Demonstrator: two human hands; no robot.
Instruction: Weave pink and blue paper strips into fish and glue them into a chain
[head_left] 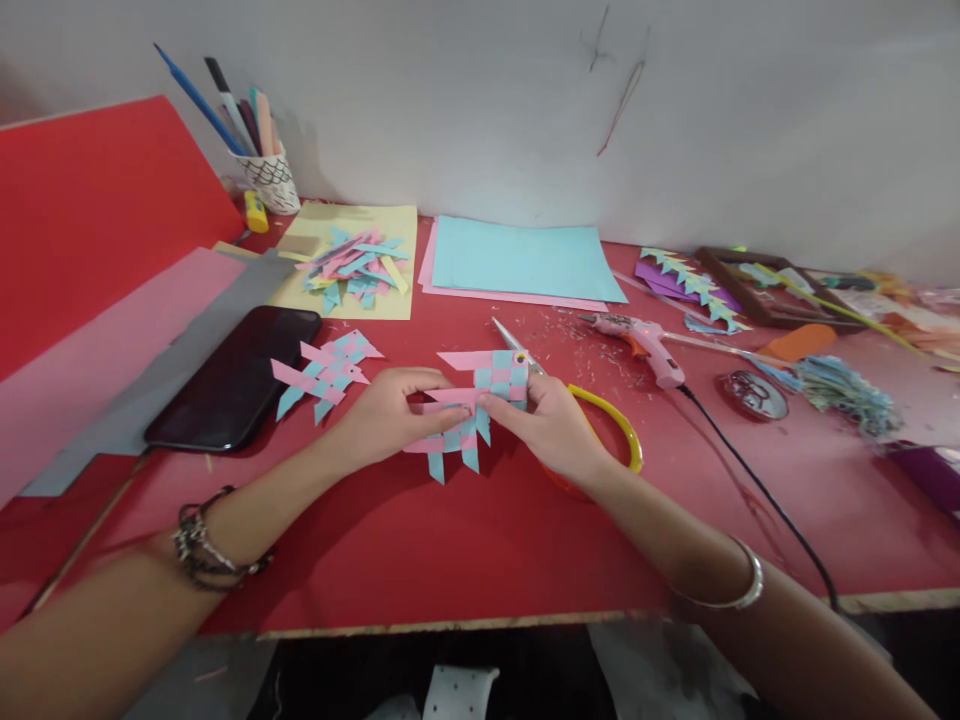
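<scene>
A woven fish of pink and light-blue paper strips (pixel 501 378), with a stick-on eye near its upper corner, is pinched in my right hand (pixel 559 425). My left hand (pixel 390 415) is closed on a second woven paper piece (pixel 452 440) in the same colours. The two pieces overlap between my hands, so their join is partly hidden. Beneath and beside my right hand lie scissors with yellow handles (pixel 626 425); their blade points to the back. Left of my hands, more woven paper fish (pixel 334 372) rest on the table.
Beyond my hands are a pile of paper strips (pixel 364 265) and light-blue sheets (pixel 525 258). A black phone (pixel 240 375) lies left. To the right, a pink glue gun (pixel 637 340) trails a black cord (pixel 757 485). A pen cup (pixel 271 182) stands by the wall.
</scene>
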